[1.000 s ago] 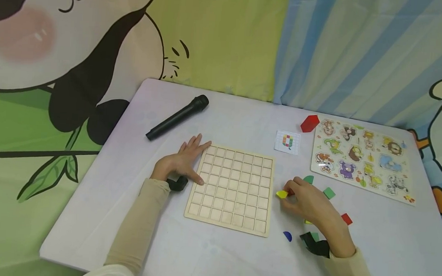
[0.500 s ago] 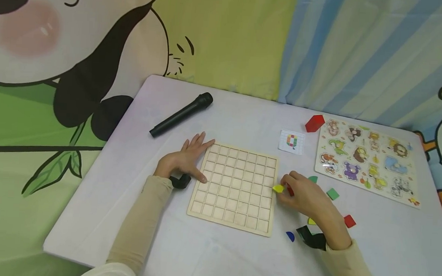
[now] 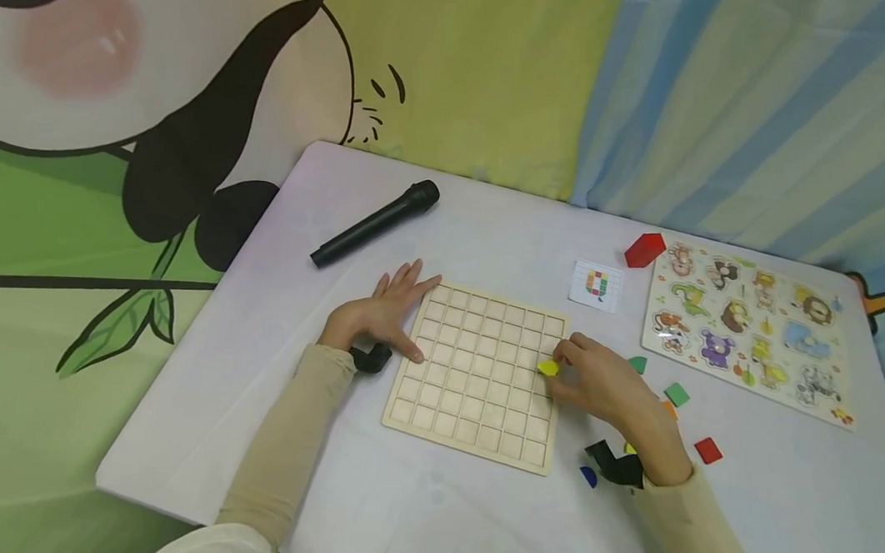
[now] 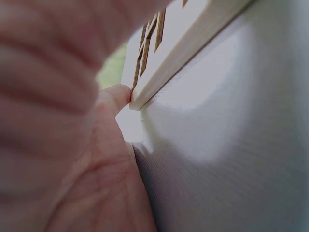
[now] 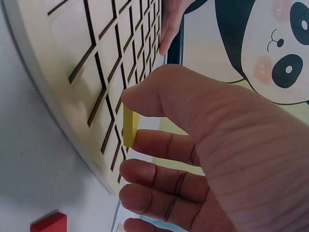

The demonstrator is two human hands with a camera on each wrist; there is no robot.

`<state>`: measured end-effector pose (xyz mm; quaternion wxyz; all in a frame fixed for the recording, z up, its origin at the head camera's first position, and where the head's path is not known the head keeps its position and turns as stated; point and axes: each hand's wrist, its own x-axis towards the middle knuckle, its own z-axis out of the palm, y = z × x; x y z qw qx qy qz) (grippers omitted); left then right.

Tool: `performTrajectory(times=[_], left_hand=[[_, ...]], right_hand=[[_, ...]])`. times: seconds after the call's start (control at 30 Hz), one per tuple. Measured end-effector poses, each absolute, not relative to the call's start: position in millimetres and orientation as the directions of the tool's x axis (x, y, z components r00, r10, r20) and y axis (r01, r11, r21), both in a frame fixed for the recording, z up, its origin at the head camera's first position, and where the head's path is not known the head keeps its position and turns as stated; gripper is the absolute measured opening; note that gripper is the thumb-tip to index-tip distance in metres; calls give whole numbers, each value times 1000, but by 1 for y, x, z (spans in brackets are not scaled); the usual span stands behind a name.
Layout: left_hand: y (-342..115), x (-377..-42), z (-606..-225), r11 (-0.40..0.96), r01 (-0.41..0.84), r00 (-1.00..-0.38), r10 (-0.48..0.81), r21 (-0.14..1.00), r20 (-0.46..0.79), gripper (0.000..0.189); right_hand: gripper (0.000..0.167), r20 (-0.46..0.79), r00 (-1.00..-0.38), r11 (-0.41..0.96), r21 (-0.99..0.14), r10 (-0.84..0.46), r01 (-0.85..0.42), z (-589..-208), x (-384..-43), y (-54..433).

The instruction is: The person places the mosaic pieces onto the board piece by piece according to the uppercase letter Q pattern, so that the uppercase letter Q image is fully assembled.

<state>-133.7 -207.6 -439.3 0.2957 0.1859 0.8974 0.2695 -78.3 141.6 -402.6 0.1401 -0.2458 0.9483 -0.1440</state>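
A square wooden grid board lies on the table. My left hand rests spread at its left edge, with the thumb on the frame. Above the board's right side, my right hand pinches a small yellow tile between thumb and index finger. The right wrist view shows that tile edge-on, close to the grid cells; whether it touches them I cannot tell. Below it in that view, a red piece lies on the table beside the board.
Right of the board are a blue half-round piece, a green square and a red square. Farther back lie a pattern card, a red block and an animal puzzle. A black microphone lies back left.
My right hand has carried the yellow tile leftward from beside the board to over its right edge. The left hand has stayed on the board. The head view has shifted slightly.
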Motion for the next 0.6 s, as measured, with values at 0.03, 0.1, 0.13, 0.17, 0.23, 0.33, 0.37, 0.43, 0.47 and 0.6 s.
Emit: performTrajectory(times=[0.03,0.1,0.13,0.17,0.23,0.33,0.37,0.43,0.47,0.6], left_hand=[[-207,-134,-439,787,177,-757,493,591,-430,135],[-206,-134,-437,788,181,-756,495,589,-429,134],[-206,-134,-437,785,179,-755,496,593,-429,134],[-206,-134,-436,784,177,-755,497,596,-429,134],[-207,-134,-435,781,178,-754,499,598,-427,134],[-208,-134,-435,783,180,-754,499,596,-427,135],[-208,-134,-435,785,183,-755,498,593,-427,135],[-208,-134,-436,785,184,-756,498,592,-425,134],[-208,-134,-436,784,184,-756,499,594,-424,134],[-208,-133,-436,774,182,-750,508,606,-423,132]], right_hand=[[24,-191,-838,834,-347,-511,-429,-403,-79,140],[23,-184,-834,827,-353,-520,-438,-403,-82,137],[22,-185,-833,827,-352,-521,-439,-403,-83,135],[22,-185,-833,826,-351,-522,-441,-403,-84,132],[22,-187,-830,826,-345,-525,-445,-402,-87,127],[21,-182,-821,816,-350,-542,-461,-399,-92,117],[21,-178,-816,810,-354,-550,-468,-398,-94,114],[21,-166,-806,796,-361,-568,-486,-397,-98,107],[21,-158,-800,787,-365,-579,-497,-396,-100,103],[23,-140,-776,762,-360,-615,-538,-395,-106,93]])
